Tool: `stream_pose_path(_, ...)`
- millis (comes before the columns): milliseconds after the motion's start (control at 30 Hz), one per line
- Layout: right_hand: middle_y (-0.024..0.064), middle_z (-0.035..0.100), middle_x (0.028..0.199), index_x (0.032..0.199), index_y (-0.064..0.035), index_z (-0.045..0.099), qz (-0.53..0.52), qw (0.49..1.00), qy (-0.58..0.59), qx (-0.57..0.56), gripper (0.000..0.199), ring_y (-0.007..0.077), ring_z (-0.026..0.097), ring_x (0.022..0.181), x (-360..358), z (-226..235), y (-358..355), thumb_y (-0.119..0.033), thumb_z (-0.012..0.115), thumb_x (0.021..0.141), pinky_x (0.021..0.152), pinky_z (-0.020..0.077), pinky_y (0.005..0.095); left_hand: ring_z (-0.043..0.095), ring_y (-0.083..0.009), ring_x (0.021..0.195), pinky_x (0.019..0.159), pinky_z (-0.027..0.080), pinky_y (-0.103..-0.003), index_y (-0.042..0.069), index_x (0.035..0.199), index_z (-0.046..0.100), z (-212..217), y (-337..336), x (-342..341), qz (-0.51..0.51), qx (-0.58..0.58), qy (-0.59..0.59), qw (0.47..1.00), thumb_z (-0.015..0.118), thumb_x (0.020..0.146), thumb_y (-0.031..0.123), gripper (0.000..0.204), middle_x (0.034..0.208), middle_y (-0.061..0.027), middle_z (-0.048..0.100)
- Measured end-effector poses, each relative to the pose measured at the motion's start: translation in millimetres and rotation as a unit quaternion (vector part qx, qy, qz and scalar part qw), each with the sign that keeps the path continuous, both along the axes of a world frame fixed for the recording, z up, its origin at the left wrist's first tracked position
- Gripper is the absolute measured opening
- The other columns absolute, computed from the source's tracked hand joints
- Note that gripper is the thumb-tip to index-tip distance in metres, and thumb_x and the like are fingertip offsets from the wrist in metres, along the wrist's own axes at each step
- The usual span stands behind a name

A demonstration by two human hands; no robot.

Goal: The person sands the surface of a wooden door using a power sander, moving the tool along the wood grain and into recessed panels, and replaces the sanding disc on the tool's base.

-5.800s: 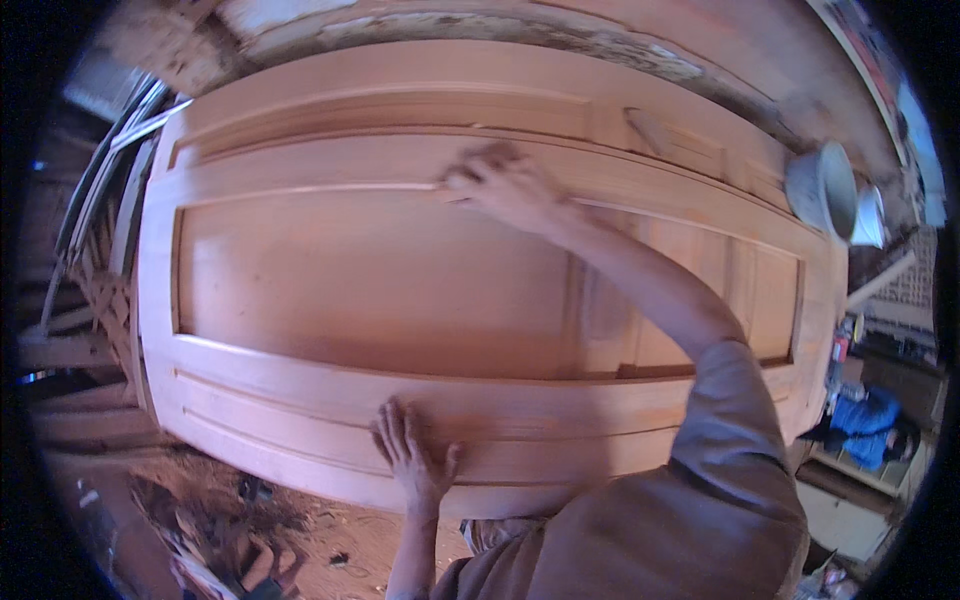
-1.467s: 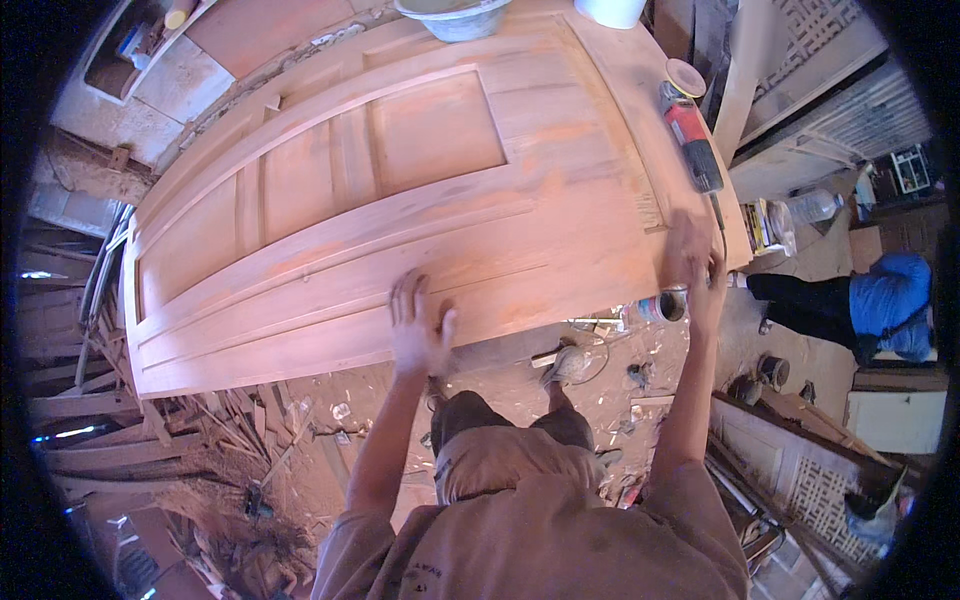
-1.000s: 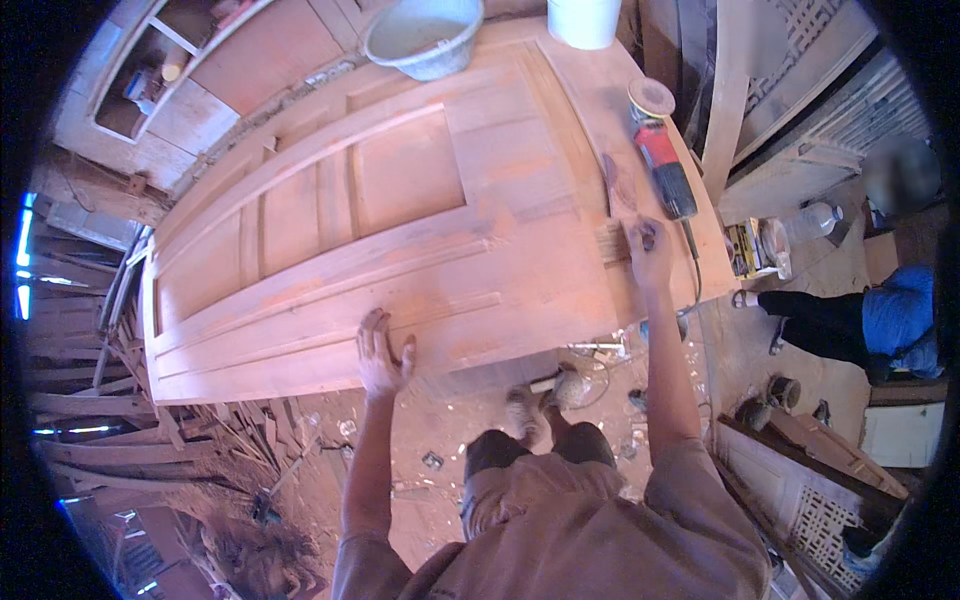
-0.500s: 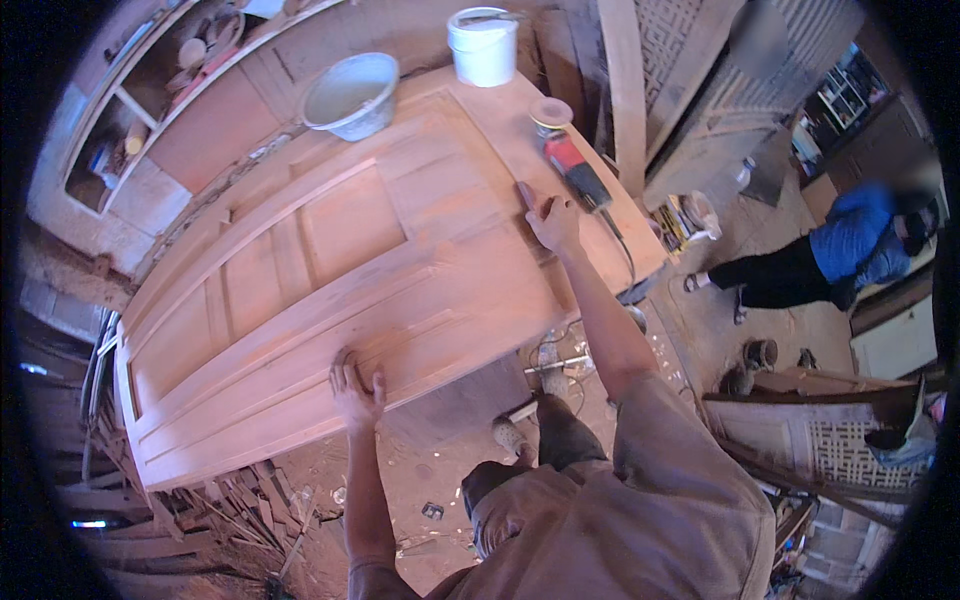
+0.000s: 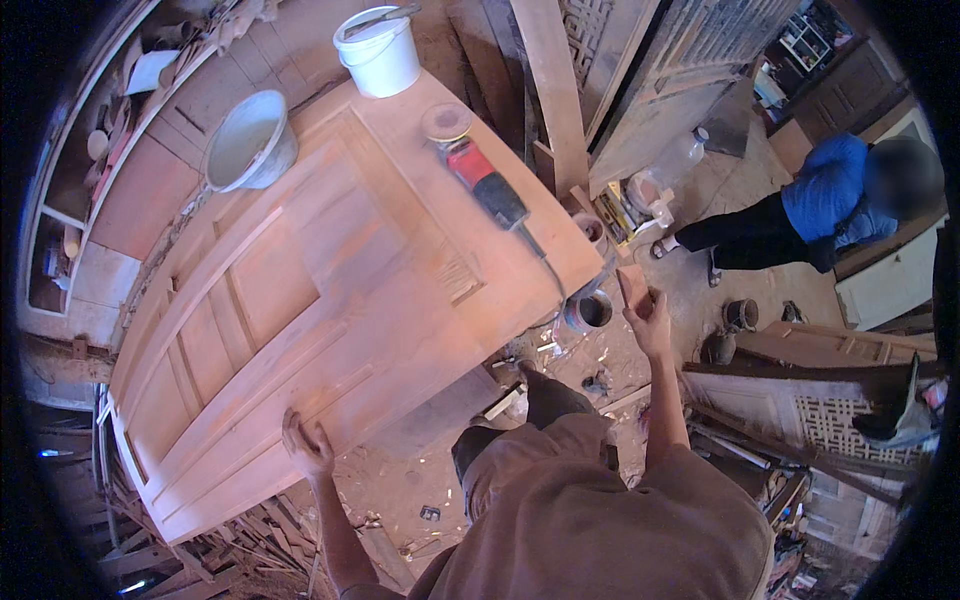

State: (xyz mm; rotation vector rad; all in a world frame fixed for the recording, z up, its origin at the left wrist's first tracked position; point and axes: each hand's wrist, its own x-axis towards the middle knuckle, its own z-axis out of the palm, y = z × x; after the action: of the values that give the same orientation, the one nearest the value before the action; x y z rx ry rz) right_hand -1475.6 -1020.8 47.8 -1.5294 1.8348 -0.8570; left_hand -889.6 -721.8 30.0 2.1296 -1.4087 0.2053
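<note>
A large panelled wooden door (image 5: 385, 335), dusted reddish, lies flat in front of me. My left hand (image 5: 308, 445) rests on its near edge, fingers apart and nothing in them. Off the door's right end, above the floor, my right hand (image 5: 652, 325) grips a flat reddish-brown piece (image 5: 634, 288); whether it is folded sandpaper or a small block I cannot tell. On the door's far right part lies a red and black angle grinder (image 5: 480, 180) with a round disc, its cord trailing over the edge.
A white bucket (image 5: 383, 62) with a tool across its top and a grey basin (image 5: 252, 143) stand along the far side. Below the right end is an open can (image 5: 590, 311). A person in blue (image 5: 830, 190) stands at the right. Scrap wood (image 5: 235, 560) lies lower left.
My right hand has lifted off the door and swung right past its end with the reddish-brown piece. My left hand stays at the near edge. The view has turned to the right.
</note>
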Motion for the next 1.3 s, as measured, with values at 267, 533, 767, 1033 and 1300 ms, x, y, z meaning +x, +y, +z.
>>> stream_pose_path(267, 0.0118, 0.040, 0.148, 0.152, -0.0142, 0.026, 0.065, 0.919, 0.385, -0.049, 0.066, 0.0409, 0.042, 0.127, -6, -82, -168, -0.012, 0.049, 0.090, 0.104, 0.0396, 0.0484, 0.052, -0.0385, 0.121, 0.102, 0.041, -0.047, -0.005, 0.122, 0.052, 17, -55, -70, 0.127, -0.022, 0.150, 0.980, 0.061, 0.093, 0.014, 0.036, 0.129, -0.0251, 0.054)
stream_pose_path(533, 0.0088, 0.048, 0.141, 0.148, -0.0186, 0.035, 0.105, 0.872, 0.477, -0.022, 0.060, 0.0350, 0.047, 0.127, 10, -101, -163, -0.024, 0.053, 0.092, 0.100, 0.0405, 0.0489, 0.052, -0.0370, 0.121, 0.104, 0.039, -0.045, -0.001, 0.120, 0.055, 36, -121, -162, 0.129, -0.030, 0.135, 0.982, 0.062, 0.092, 0.017, 0.034, 0.125, -0.0229, 0.057)
stream_pose_path(767, 0.0225, 0.063, 0.111, 0.117, 0.0005, 0.057, 0.092, 0.961, 0.195, -0.171, 0.032, 0.0397, 0.064, 0.092, 44, -30, -187, -0.022, 0.058, 0.094, 0.078, 0.0522, 0.0443, 0.051, -0.0425, 0.121, 0.103, 0.042, -0.047, -0.002, 0.123, 0.052, 42, -139, -187, 0.161, -0.050, 0.155, 0.973, 0.060, 0.092, 0.017, 0.037, 0.126, -0.0258, 0.054)
stream_pose_path(1033, 0.0288, 0.061, 0.115, 0.122, 0.0084, 0.049, 0.246, 0.923, 0.238, -0.173, 0.084, 0.0400, 0.065, 0.102, 288, 2, -269, -0.055, 0.073, 0.072, 0.089, 0.0515, 0.0475, 0.049, -0.0420, 0.124, 0.105, 0.039, -0.047, -0.001, 0.125, 0.053, 51, -153, -254, 0.195, -0.102, 0.212, 0.952, 0.062, 0.089, 0.012, 0.039, 0.129, -0.0247, 0.054)
stream_pose_path(1300, 0.0218, 0.065, 0.104, 0.117, 0.0046, 0.051, 0.334, 0.916, 0.180, -0.133, 0.065, 0.0349, 0.067, 0.095, 290, -27, -301, -0.038, 0.075, 0.073, 0.082, 0.0538, 0.0436, 0.064, -0.0306, 0.094, 0.083, 0.051, -0.039, 0.001, 0.116, 0.059, 49, -124, -339, 0.228, -0.163, 0.371, 0.885, 0.064, 0.089, 0.011, 0.028, 0.116, -0.0186, 0.062)
